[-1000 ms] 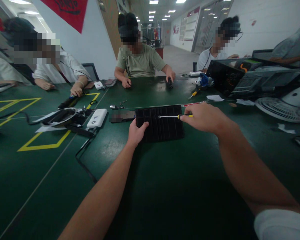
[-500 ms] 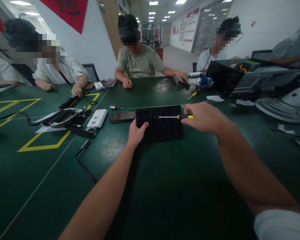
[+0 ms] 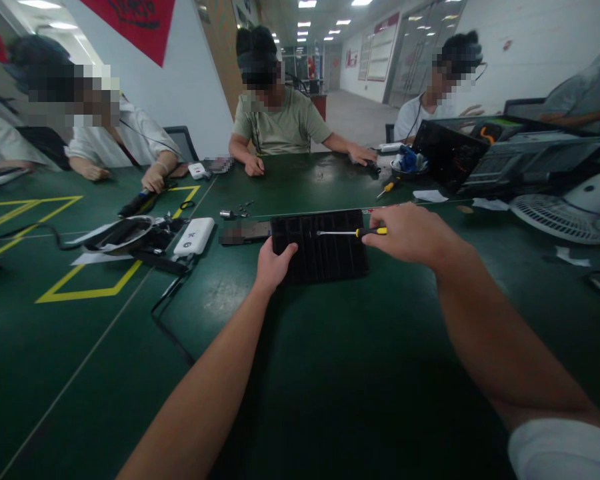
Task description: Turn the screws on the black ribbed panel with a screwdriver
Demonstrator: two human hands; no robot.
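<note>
A flat black panel with ribbed compartments [image 3: 337,257] is held tilted above the green table. My left hand [image 3: 276,263] grips its left edge, thumb on the front face. In my right hand [image 3: 410,233] is a screwdriver [image 3: 340,233] with a yellow and black handle, held level across the panel. The tip of its shaft lies over the panel's middle; whether it touches a screw there is too small to tell. Behind the panel's left side lies a dark flat object [image 3: 245,233], partly blurred out. A small metal cylinder [image 3: 226,214] and several tiny parts rest just beyond.
To the left are a white power bank [image 3: 195,237] with a cable and a headband-like device [image 3: 130,235]. On the right stand an open computer case [image 3: 520,153] and a white fan [image 3: 560,217]. Another yellow screwdriver [image 3: 389,188] lies farther back. Several people sit around the table [image 3: 330,373].
My hands, the panel and the screwdriver stay almost still. Across the table, a person's hand has shifted slightly over a dark object, and the person at right has raised a hand.
</note>
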